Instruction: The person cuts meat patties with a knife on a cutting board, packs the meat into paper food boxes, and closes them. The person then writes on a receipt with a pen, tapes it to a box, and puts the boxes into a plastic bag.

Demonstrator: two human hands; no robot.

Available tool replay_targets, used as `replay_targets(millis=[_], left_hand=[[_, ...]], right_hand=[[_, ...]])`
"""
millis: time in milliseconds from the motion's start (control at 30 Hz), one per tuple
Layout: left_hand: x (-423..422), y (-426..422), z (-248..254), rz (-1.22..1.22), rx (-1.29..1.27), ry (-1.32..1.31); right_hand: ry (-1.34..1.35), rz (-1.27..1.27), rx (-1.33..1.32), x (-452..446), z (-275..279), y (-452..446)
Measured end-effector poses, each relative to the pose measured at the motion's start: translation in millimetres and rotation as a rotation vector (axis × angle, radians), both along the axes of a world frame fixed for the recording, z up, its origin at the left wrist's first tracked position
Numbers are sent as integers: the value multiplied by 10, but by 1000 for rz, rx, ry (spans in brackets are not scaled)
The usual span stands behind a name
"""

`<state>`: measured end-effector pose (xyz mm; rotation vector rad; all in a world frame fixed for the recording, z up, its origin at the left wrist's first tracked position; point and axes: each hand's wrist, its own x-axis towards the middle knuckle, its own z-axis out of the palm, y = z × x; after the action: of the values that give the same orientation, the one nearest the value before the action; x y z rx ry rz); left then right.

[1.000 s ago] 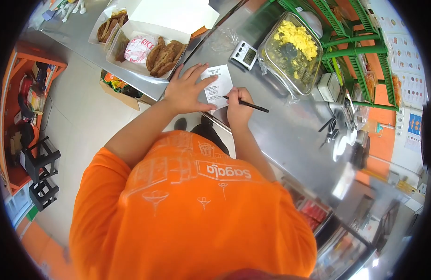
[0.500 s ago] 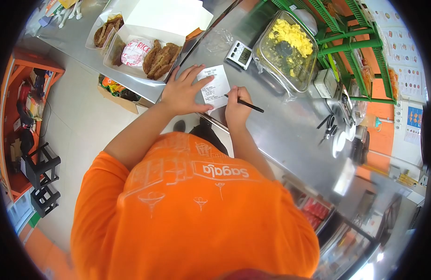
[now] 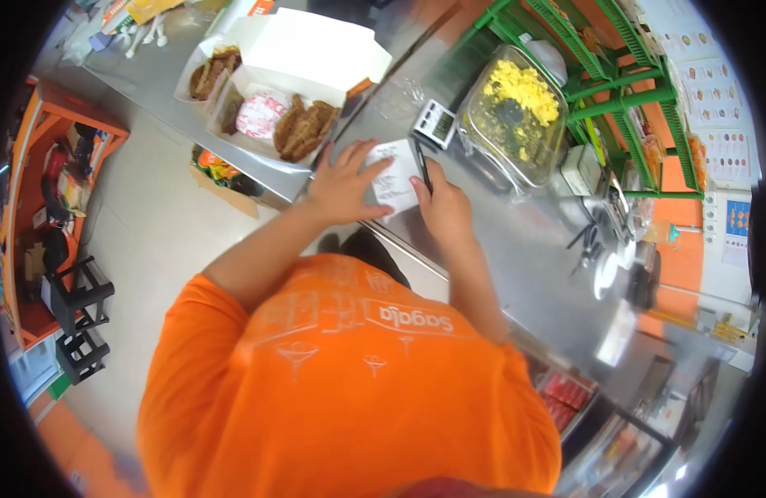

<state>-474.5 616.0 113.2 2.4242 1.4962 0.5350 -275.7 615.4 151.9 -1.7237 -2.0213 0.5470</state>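
Observation:
A small white printed receipt (image 3: 395, 177) lies on the steel counter (image 3: 516, 241). My left hand (image 3: 341, 184) rests over its left edge, fingers spread. My right hand (image 3: 443, 203) is at the receipt's right edge, closed around a black pen (image 3: 424, 168) that now points up and away from me. Just beyond the paper stands a white digital timer (image 3: 434, 124). To the left of my left hand, an open white box (image 3: 275, 157) holds browned fried pieces (image 3: 304, 129) and a round bundle in printed paper (image 3: 261, 114).
Beyond the timer, a clear container (image 3: 532, 170) holds yellow crumbled food. Green racks (image 3: 624, 87) rise at the right, with scissors (image 3: 588, 249) below them. An orange shelf (image 3: 34, 141) and black stools (image 3: 80, 295) are at the left.
The pen has swung from pointing right to lying nearly upright in my right hand, its tip off the receipt's print. The whole view has shifted slightly.

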Motion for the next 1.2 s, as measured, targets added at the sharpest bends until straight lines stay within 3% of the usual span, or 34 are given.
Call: replay_targets(millis=[67, 200, 267, 300, 367, 400, 433, 467, 533, 567, 633, 800, 867, 967, 1000, 1067, 1133, 1167, 1200], left_hand=[[142, 1, -37, 40, 35, 4], [317, -49, 16, 149, 42, -40], [212, -130, 72, 63, 82, -178], [58, -117, 148, 75, 84, -147], [-310, -156, 404, 145, 437, -254], [-559, -133, 572, 342, 432, -195], [-852, -42, 377, 578, 623, -327], [-1203, 13, 403, 759, 619, -339], [-1774, 83, 174, 1045, 273, -857], [-1830, 78, 169, 1040, 273, -857], [-1934, 75, 202, 825, -224, -932], [-1955, 40, 256, 665, -404, -953], [-2170, 124, 298, 570, -505, -965], [-2624, 340, 489, 434, -576, -941], [-2687, 487, 595, 436, -476, -996], [-2744, 786, 786, 408, -380, -1037], [-2650, 1076, 951, 178, -366, -778], [-2601, 1188, 1001, 94, -530, -814], [-2577, 1251, 1038, 57, -536, -798]], right_hand=[[-337, 149, 57, -49, 56, 76], [-476, 78, -19, 8, -178, 132], [-464, 103, -2, -8, -114, 175], [-383, 107, 30, -8, 24, 200], [-286, 103, 62, -25, 197, 314], [-73, 131, -62, -51, 254, 421], [135, 158, -185, -98, 280, 514], [141, 154, -182, -177, 256, 612], [947, 35, -610, -375, 137, 850], [949, 33, -606, -482, 63, 986], [1377, -91, -722, -705, -13, 1236], [1418, -248, -636, -1134, 323, 1180], [1541, -15, -801, -1093, 310, 1058], [1372, 31, -705, -1112, 241, 823], [1287, 69, -689, -1133, 258, 771], [1411, 56, -670, -1270, 335, 675], [1129, -37, -540, -1411, 455, 551], [968, -47, -528, -1466, 480, 520], [984, -75, -502, -1479, 478, 479]])
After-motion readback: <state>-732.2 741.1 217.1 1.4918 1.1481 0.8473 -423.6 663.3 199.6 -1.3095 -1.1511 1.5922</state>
